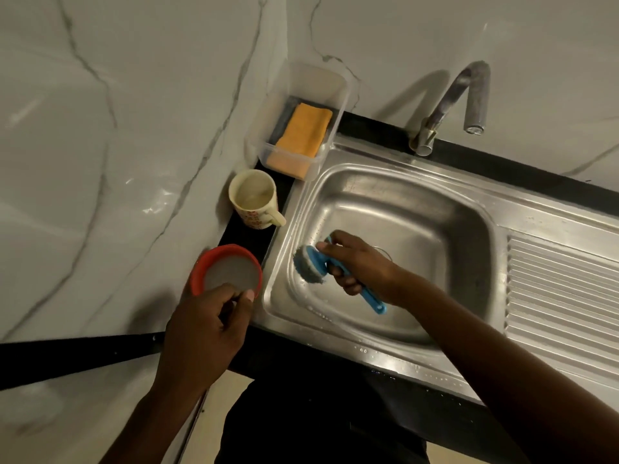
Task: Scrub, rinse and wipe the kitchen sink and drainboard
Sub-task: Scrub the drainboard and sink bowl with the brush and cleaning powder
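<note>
A stainless steel sink fills the middle of the view, with its ribbed drainboard to the right. My right hand grips the blue handle of a scrub brush, whose grey bristle head lies against the basin's left wall. My left hand holds the near rim of a red round tub of pale cleaning paste on the black counter left of the sink, thumb over the edge. The drain is partly hidden behind my right hand.
A cream mug stands behind the red tub. A clear plastic box with an orange cloth sits at the back left corner. A metal tap rises behind the basin. Marble walls close in on the left and at the back.
</note>
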### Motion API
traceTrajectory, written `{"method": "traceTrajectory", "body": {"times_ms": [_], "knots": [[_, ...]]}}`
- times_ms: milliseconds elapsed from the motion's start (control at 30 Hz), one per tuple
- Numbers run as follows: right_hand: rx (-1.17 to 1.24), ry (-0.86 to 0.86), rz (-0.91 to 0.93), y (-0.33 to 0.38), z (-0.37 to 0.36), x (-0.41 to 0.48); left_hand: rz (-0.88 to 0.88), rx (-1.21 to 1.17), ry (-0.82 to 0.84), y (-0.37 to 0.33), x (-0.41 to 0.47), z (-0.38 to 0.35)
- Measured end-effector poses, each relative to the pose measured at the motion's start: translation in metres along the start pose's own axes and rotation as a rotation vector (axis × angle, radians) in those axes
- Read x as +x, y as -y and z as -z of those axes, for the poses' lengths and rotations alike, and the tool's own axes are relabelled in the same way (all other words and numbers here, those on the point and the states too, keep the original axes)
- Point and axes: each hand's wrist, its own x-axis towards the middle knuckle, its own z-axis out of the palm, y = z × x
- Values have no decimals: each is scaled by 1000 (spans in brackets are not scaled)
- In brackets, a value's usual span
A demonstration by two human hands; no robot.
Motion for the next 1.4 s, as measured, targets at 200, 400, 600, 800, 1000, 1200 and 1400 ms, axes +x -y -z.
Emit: {"method": "traceTrajectory", "body": {"times_ms": [200,400,600,800,1000,1200,1400], "knots": [[-560,23,347,49,-64,6,65,-29,-95,8,-14,11],[-1045,97,563,51,-109,31,129,-85,-135,13,-29,19],[-1448,123,653,37,-134,50,135,-72,-165,11,-34,18],[-1397,96,699,31,-141,57,83,-75,-178,7,-31,14],[-1256,110,641,31,-135,60,66,-75,-170,3,-15,10],[-646,108,415,55,-89,37,19,-56,-182,-10,7,10],[-236,35,131,44,-9,8,-27,-117,-117,-32,29,-7]]}}
